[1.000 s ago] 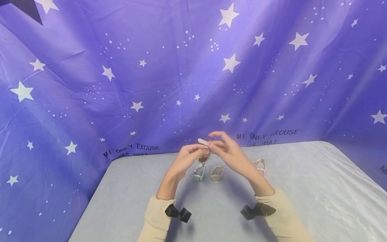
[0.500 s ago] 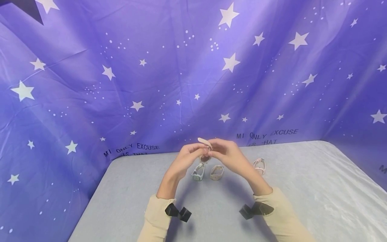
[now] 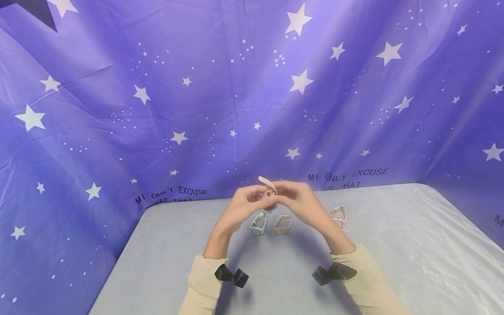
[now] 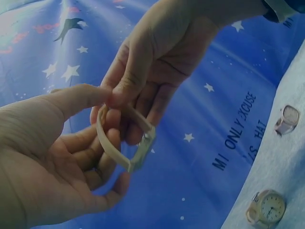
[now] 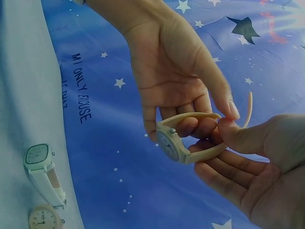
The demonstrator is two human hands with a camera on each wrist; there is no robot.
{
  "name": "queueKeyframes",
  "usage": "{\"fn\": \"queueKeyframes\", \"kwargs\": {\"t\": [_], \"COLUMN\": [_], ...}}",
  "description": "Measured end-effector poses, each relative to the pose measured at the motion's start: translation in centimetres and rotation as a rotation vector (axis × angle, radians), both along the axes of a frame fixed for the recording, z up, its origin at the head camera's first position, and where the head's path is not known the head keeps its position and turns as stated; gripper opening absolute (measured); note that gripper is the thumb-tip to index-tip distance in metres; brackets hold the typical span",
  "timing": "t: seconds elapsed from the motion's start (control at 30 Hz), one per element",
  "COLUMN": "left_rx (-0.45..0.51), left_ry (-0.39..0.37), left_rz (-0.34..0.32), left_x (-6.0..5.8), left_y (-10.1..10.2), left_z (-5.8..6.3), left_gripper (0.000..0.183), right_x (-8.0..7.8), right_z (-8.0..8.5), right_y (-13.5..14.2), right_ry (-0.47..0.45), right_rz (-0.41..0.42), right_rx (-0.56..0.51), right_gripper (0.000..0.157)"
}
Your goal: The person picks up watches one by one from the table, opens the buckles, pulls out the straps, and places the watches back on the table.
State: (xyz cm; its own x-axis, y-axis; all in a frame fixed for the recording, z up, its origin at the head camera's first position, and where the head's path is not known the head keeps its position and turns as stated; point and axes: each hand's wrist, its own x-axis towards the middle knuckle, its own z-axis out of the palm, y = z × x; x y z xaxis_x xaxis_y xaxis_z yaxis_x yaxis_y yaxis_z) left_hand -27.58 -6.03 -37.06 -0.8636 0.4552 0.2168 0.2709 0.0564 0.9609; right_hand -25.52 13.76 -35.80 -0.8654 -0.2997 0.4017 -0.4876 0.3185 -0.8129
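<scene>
Above the table's far half, both hands hold a beige wristwatch [image 5: 169,145] with a round dial. Its strap is bent into a loop, and the free strap end [image 3: 267,182] sticks up past the fingers. My left hand [image 3: 245,206] pinches the strap between thumb and fingers. From the other side my right hand [image 3: 298,197] pinches the strap at the same spot, the two thumb tips meeting there. In the left wrist view the strap [image 4: 106,142] shows as a loop, its watch case seen edge-on. The fingers hide the buckle area.
On the grey cloth-covered table [image 3: 157,262] lie a pale green square-faced watch [image 3: 257,225], a beige round watch [image 3: 282,225] and a pink watch [image 3: 338,216] farther right. A purple star-printed curtain [image 3: 220,105] hangs behind the table.
My right hand has come down and left, its raised fingers folding in to pinch the strap. The strap end has tilted up slightly. The watches on the table have not moved.
</scene>
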Motion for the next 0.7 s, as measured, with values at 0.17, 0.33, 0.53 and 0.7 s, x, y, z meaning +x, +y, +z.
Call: {"fn": "queueKeyframes", "kwargs": {"t": [0.17,0.33,0.53,0.7], "left_rx": [-0.037,-0.077,-0.083,-0.079], "left_ry": [0.134,0.228,0.260,0.233], "left_rz": [0.039,0.070,0.079,0.095], "left_x": [0.07,0.12,0.15,0.16], "left_y": [-0.08,-0.17,-0.20,-0.26], "left_z": [0.19,0.21,0.23,0.43], "left_gripper": [0.027,0.021,0.018,0.022], "right_x": [-0.04,0.06,0.13,0.16], "right_z": [0.12,0.32,0.47,0.54], "right_y": [0.19,0.22,0.29,0.34], "right_ry": [0.031,0.018,0.016,0.012], "right_rz": [-0.013,0.002,0.013,0.019], "right_rx": [0.005,-0.011,-0.018,-0.022], "right_gripper": [0.035,0.032,0.030,0.031]}}
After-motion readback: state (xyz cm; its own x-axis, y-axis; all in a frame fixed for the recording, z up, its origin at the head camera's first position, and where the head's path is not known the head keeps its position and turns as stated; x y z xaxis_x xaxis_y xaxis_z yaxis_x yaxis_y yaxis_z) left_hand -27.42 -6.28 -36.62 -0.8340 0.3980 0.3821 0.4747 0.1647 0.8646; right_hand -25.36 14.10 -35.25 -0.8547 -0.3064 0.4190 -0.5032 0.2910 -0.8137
